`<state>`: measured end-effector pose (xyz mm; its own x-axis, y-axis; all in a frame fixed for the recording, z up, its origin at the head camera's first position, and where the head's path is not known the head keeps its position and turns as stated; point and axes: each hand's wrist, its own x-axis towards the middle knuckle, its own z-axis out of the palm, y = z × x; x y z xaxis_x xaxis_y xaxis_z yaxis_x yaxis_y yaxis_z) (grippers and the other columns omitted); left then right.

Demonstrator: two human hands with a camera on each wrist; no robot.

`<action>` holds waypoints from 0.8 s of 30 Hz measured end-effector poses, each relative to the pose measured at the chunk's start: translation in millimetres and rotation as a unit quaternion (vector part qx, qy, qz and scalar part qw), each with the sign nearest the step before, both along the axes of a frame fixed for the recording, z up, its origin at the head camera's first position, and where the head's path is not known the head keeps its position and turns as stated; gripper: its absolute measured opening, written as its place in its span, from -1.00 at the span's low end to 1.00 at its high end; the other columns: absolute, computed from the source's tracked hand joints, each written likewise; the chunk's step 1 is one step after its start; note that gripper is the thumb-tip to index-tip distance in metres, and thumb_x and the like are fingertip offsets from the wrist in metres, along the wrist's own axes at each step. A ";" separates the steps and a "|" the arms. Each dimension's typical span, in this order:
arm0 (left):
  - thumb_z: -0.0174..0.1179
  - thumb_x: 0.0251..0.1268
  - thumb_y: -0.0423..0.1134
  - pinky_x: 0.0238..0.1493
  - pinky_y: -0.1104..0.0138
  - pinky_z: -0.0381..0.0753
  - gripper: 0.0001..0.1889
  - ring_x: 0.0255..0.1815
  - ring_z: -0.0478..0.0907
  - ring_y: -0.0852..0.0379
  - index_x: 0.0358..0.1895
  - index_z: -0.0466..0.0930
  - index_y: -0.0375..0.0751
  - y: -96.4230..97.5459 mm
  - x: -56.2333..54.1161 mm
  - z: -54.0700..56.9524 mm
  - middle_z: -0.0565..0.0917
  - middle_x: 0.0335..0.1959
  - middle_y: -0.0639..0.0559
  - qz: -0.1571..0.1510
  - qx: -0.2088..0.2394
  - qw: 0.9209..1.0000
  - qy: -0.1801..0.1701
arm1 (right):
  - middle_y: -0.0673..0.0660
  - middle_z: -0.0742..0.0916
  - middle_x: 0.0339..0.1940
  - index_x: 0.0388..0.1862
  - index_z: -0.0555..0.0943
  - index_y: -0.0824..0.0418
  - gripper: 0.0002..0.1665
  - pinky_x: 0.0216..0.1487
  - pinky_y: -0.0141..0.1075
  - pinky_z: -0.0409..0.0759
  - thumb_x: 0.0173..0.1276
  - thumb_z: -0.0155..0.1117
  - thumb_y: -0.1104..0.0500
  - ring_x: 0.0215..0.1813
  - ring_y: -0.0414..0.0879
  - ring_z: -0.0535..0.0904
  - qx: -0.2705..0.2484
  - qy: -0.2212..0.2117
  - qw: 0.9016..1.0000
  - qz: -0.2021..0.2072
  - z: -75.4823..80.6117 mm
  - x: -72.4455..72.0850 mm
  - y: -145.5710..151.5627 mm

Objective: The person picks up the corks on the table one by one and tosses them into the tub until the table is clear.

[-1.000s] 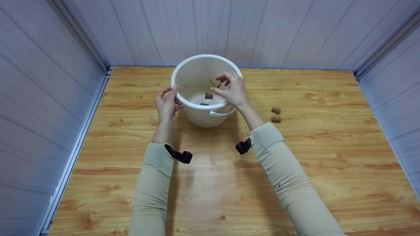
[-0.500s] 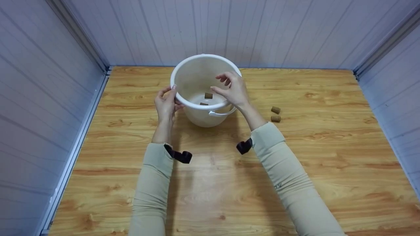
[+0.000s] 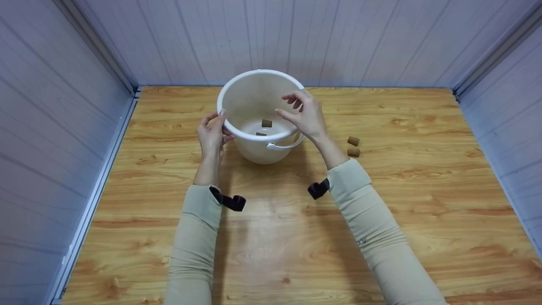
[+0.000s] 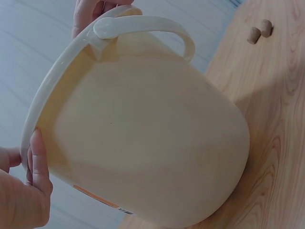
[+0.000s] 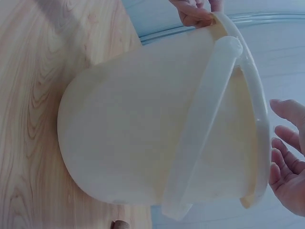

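A white plastic bucket [image 3: 264,152] stands upright on the wooden surface, its handle [image 3: 286,147] hanging down at the front right. My left hand [image 3: 210,134] grips the rim at the left, thumb on top and fingers beneath; the left wrist view shows this pinch too. Over the right part of the bucket's mouth hovers my right hand [image 3: 307,114], thumb and fingers apart with nothing between them. Inside the bucket, one cork [image 3: 266,123] is in plain sight, and another cork [image 3: 261,134] is partly hidden by the front rim.
Two more corks, an upper cork [image 3: 353,141] and a lower cork [image 3: 353,152], lie on the wooden surface [image 3: 271,237] right of the bucket. A panelled wall [image 3: 271,38] rises behind, with side walls left and right. Black wrist cameras sit at both cuffs.
My right hand has let go of a cork over the bucket; the fingers spread and the hand shifted slightly right. The dropped cork is out of sight. My left hand keeps its hold.
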<state>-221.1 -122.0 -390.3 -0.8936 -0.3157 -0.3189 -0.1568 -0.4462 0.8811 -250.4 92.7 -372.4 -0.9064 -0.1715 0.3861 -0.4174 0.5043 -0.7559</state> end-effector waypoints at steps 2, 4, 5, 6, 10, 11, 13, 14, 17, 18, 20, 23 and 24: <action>0.10 0.22 -0.27 -0.81 0.43 0.52 -0.70 -0.82 0.36 0.20 -0.02 0.36 -0.32 0.1 0.7 1.5 0.42 -0.72 -0.03 0.001 -0.005 1.000 -0.001 | 0.20 0.58 -0.33 -0.23 0.57 0.34 -0.61 -0.37 -0.37 0.40 0.00 0.41 0.15 -0.33 0.01 0.43 -0.010 0.007 1.000 0.002 1.0 1.4 2.6; 0.10 0.22 -0.28 -0.81 0.43 0.52 -0.71 -0.82 0.37 0.20 -0.03 0.36 -0.32 -0.3 0.2 1.0 0.43 -0.72 -0.03 0.001 -0.003 1.000 0.001 | 0.19 0.57 -0.34 -0.23 0.57 0.35 -0.61 -0.37 -0.31 0.42 0.00 0.41 0.15 -0.33 0.02 0.42 -0.017 0.016 1.000 0.002 1.7 2.8 5.7; 0.11 0.21 -0.28 -0.82 0.43 0.52 -0.70 -0.83 0.37 0.19 -0.04 0.36 -0.32 -0.7 -0.5 -0.2 0.43 -0.72 -0.03 0.001 0.001 1.000 0.001 | 0.18 0.57 -0.34 -0.23 0.58 0.35 -0.61 -0.37 -0.28 0.43 0.00 0.41 0.15 -0.34 0.02 0.42 -0.018 0.020 1.000 0.002 1.9 3.7 7.5; 0.12 0.20 -0.27 -0.83 0.42 0.52 -0.69 -0.83 0.37 0.18 -0.04 0.36 -0.32 -1.2 -1.6 -2.1 0.43 -0.73 -0.04 0.001 0.003 1.000 0.002 | 0.18 0.57 -0.34 -0.23 0.58 0.35 -0.61 -0.37 -0.25 0.44 0.00 0.41 0.15 -0.34 0.01 0.42 -0.020 0.025 0.999 0.001 2.0 4.7 9.5; 0.16 0.18 -0.25 -0.83 0.41 0.52 -0.66 -0.83 0.39 0.18 -0.03 0.36 -0.30 -2.8 -5.7 -9.6 0.44 -0.73 -0.04 0.004 0.013 1.000 0.004 | 0.16 0.58 -0.35 -0.23 0.58 0.33 -0.62 -0.38 -0.26 0.45 -0.01 0.42 0.15 -0.36 -0.06 0.42 -0.026 0.043 0.999 -0.006 2.6 8.7 19.0; 0.15 0.18 -0.24 -0.83 0.42 0.52 -0.67 -0.83 0.39 0.19 -0.03 0.36 -0.30 -2.5 -6.1 -10.7 0.44 -0.73 -0.04 0.005 0.009 1.000 0.005 | 0.16 0.58 -0.35 -0.23 0.59 0.33 -0.62 -0.38 -0.27 0.44 -0.01 0.42 0.15 -0.36 -0.07 0.42 -0.029 0.049 0.998 -0.006 2.8 9.8 21.6; 0.15 0.19 -0.24 -0.82 0.43 0.53 -0.68 -0.83 0.38 0.20 -0.04 0.37 -0.30 -2.3 -6.4 -12.3 0.44 -0.73 -0.03 0.007 0.001 1.000 0.008 | 0.17 0.59 -0.36 -0.24 0.59 0.33 -0.63 -0.39 -0.30 0.42 -0.01 0.42 0.15 -0.36 -0.06 0.42 -0.035 0.059 0.998 -0.009 2.5 11.4 27.0; 0.14 0.19 -0.24 -0.81 0.43 0.53 -0.68 -0.83 0.38 0.21 -0.04 0.37 -0.30 -2.4 -6.8 -13.3 0.44 -0.73 -0.02 0.008 -0.001 1.000 0.010 | 0.18 0.59 -0.36 -0.24 0.59 0.33 -0.63 -0.39 -0.32 0.41 -0.01 0.42 0.16 -0.36 -0.06 0.42 -0.037 0.063 0.997 -0.012 1.9 11.8 29.8; 0.13 0.19 -0.26 -0.83 0.44 0.52 -0.73 -0.84 0.37 0.22 -0.10 0.38 -0.30 -1.9 -6.7 -14.9 0.43 -0.75 -0.01 0.010 -0.003 1.000 0.021 | 0.27 0.59 -0.36 -0.25 0.58 0.39 -0.65 -0.39 -0.30 0.40 -0.01 0.41 0.22 -0.35 0.05 0.44 -0.051 0.072 0.996 -0.016 8.3 20.5 35.6; 0.13 0.20 -0.27 -0.84 0.44 0.51 -0.74 -0.84 0.37 0.22 -0.11 0.38 -0.30 -1.9 -6.9 -15.3 0.42 -0.75 -0.01 0.011 -0.001 1.000 0.023 | 0.29 0.59 -0.36 -0.26 0.58 0.41 -0.66 -0.38 -0.31 0.39 0.00 0.40 0.24 -0.34 0.07 0.43 -0.053 0.072 0.996 -0.019 11.4 24.2 37.2; 0.13 0.20 -0.28 -0.85 0.45 0.50 -0.77 -0.84 0.36 0.22 -0.14 0.38 -0.30 -1.6 -7.0 -15.8 0.41 -0.76 0.00 0.012 -0.001 1.000 0.028 | 0.34 0.58 -0.35 -0.26 0.56 0.46 -0.67 -0.37 -0.28 0.40 0.00 0.39 0.30 -0.34 0.12 0.43 -0.059 0.075 0.995 -0.025 18.5 31.8 40.4; 0.13 0.19 -0.28 -0.85 0.46 0.49 -0.77 -0.85 0.36 0.22 -0.14 0.39 -0.30 -1.4 -7.7 -15.9 0.41 -0.77 0.00 0.013 -0.004 1.000 0.026 | 0.38 0.56 -0.36 -0.26 0.55 0.50 -0.68 -0.36 -0.22 0.41 0.01 0.37 0.34 -0.34 0.19 0.43 -0.064 0.078 0.994 -0.036 25.5 40.0 46.7; 0.14 0.19 -0.28 -0.85 0.45 0.50 -0.76 -0.84 0.37 0.22 -0.13 0.39 -0.29 -1.4 -8.1 -16.0 0.41 -0.77 0.00 0.013 -0.006 1.000 0.023 | 0.38 0.57 -0.36 -0.26 0.55 0.50 -0.68 -0.36 -0.25 0.41 0.01 0.37 0.34 -0.34 0.18 0.43 -0.063 0.077 0.994 -0.042 25.1 40.5 49.8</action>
<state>-229.2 -123.4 -406.3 -0.8988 -0.3426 -0.2734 -0.1041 -0.4391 0.8924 -209.9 142.5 -347.2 -0.8438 -0.0391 0.5353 -0.4934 0.4487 -0.7451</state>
